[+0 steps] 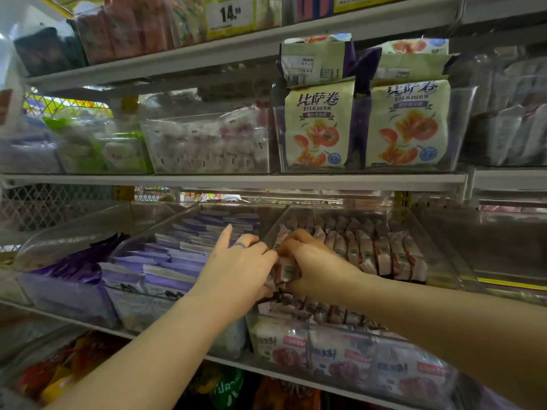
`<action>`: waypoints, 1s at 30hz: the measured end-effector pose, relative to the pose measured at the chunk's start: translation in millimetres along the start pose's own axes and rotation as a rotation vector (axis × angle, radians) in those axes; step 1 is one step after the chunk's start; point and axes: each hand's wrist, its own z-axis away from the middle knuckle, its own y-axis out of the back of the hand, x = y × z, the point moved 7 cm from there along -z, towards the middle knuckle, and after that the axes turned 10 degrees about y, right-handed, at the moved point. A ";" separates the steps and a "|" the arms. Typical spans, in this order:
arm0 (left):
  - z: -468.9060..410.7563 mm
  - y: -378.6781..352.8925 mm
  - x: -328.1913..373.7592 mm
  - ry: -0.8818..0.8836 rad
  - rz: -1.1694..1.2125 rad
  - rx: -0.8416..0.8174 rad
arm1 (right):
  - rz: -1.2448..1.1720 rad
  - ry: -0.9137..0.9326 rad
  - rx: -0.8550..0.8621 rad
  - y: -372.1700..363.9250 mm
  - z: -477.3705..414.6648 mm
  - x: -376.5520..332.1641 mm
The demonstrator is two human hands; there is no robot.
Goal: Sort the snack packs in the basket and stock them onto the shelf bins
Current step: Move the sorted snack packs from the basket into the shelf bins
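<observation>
Right hand (310, 261) clutches a wad of red snack packs (284, 272), left hand (239, 263) curled onto it; a loose grip could spill some into the purple bin (139, 303) just left.

a shop, the snack aisle of a self-service store. white metal shelves (236, 180) run in tiers across the whole view, each carrying clear plastic bins (460, 125) packed with many copies of the same wrapped goods: tomato-printed bisajuan bags (319, 128) at 1 o'clock, purple packs (183, 250) at 8 o'clock, red-and-white snack packs (381, 253) at 4 o'clock. a yellow price tag (231, 14) reading 14.90 sits at 12 o'clock. wire mesh (59, 208) backs the shelving at 9 o'clock.
</observation>
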 end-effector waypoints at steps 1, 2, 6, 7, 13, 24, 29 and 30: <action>-2.8 0.7 1.2 0.007 -0.009 0.011 | -0.001 -0.014 0.007 0.8 -1.0 2.0; -5.4 1.4 2.5 0.014 -0.022 0.019 | -0.007 -0.021 0.001 0.7 -1.6 3.0; -9.0 -0.8 7.0 0.041 -0.065 0.015 | 0.002 -0.019 -0.091 -3.9 0.1 2.7; -8.3 -2.5 7.6 0.039 -0.063 0.009 | 0.005 -0.014 -0.114 -5.0 0.9 1.6; -3.5 -8.7 0.2 0.015 0.072 -0.087 | 0.004 0.038 -0.167 -0.3 -0.2 -7.0; 13.3 -2.2 11.5 -0.209 0.012 0.101 | 0.052 -0.035 -0.491 25.5 -5.5 30.1; 12.6 -4.2 17.6 -0.310 -0.046 0.033 | 0.011 -0.041 -0.533 20.1 -21.4 46.7; 11.4 -5.0 16.5 -0.304 -0.042 0.017 | 0.020 -0.011 -0.537 15.4 -23.4 45.9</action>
